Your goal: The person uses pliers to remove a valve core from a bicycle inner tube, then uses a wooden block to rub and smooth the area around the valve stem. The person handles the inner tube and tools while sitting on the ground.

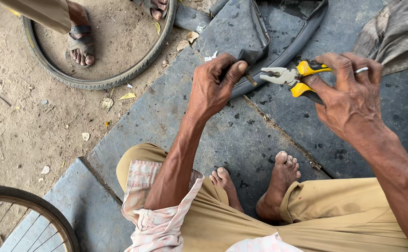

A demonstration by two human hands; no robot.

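My left hand (213,86) pinches a black rubber inner tube (283,51) at its small metal valve stem (250,80), which sticks out past my thumb. My right hand (348,95), with a ring on one finger, grips pliers (290,77) with yellow and black handles. The plier jaws point left, their tips just short of the valve stem. The tube loops away over the grey stone slab (241,135). My bare feet (269,182) rest on the slab below my hands.
A bicycle tyre (106,79) lies on the sandy ground at upper left, with another person's sandalled foot (80,42) inside it. A spoked wheel (22,219) shows at lower left. A grey cloth (395,32) lies at upper right.
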